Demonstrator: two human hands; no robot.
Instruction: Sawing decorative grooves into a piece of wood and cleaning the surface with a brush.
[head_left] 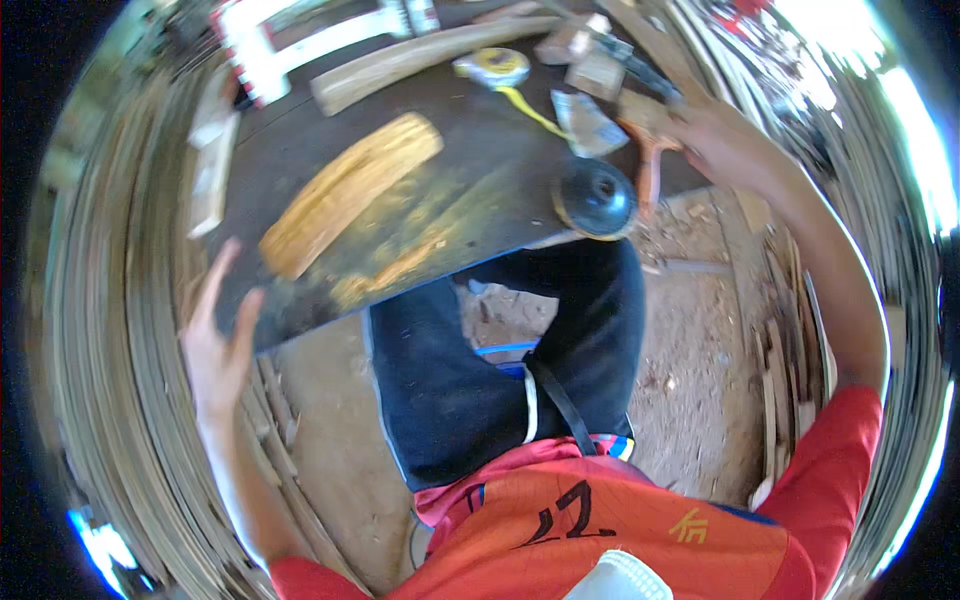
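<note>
I logged: left hand (pixel 222 345), thumb and fingers apart, beside the bench's (pixel 480 130) near-left corner; right hand (pixel 712 145) at the orange handle (pixel 650 175) — clamped or not, I couldn't tell; wood piece (pixel 350 195), on the bench, nearer the left hand; tape measure (pixel 495 68), strip out.

We see a dark tabletop (pixel 480 125) over a dusty brown floor (pixel 690 340); to our left, long boards (pixel 120 300) stand in dense stacks; to our right, more timber (pixel 785 375) lines the floor; white glare (pixel 840 35) floods in at upper right; a smaller bright patch (pixel 100 540) shows lower left.
</note>
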